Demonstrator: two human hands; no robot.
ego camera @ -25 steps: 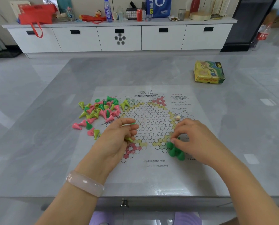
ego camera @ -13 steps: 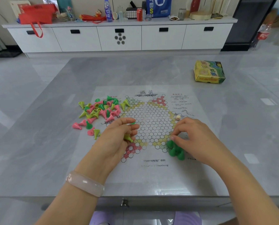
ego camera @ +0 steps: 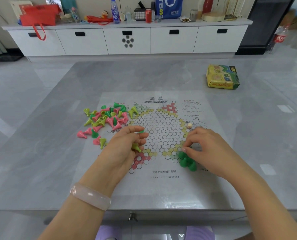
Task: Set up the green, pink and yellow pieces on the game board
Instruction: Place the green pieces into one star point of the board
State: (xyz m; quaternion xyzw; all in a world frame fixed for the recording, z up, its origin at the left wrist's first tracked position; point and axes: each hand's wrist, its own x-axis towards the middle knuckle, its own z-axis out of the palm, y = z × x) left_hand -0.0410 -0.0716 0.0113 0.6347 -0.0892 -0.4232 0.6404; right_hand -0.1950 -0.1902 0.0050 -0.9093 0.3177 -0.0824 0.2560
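Currently the game board (ego camera: 161, 135), a printed sheet with a hexagonal star grid, lies flat on the grey table (ego camera: 161, 77), its near edge close to the table's front edge. Loose pile of green, pink and yellow pieces (ego camera: 108, 116) sits at the sheet's far-left edge, partly on the sheet and partly on bare table; a few strays (ego camera: 92, 135) lie nearer, just left of the sheet.

Left hand (ego camera: 125, 149): fingers curled, grasping a yellow piece (ego camera: 136, 147) against the palm; a bit of green (ego camera: 141, 131) shows under the forefinger. It hovers over the board's left side, above the near-left pink point (ego camera: 139, 159). Pale bangle (ego camera: 90, 196) on that wrist.

Right hand (ego camera: 206, 149): fingers bent down, fingertips (ego camera: 184, 149) touching the cluster of green pieces (ego camera: 187, 161) standing on the near-right star point. Whether it pinches one, cannot tell.

Small cream die (ego camera: 189, 125) rests near the right point, just beyond the right hand. Yellow-green box (ego camera: 222, 77) far right on the table, well apart from the sheet. Centre of the grid carries no pieces; open table surface runs beyond the sheet's far edge and along both sides.
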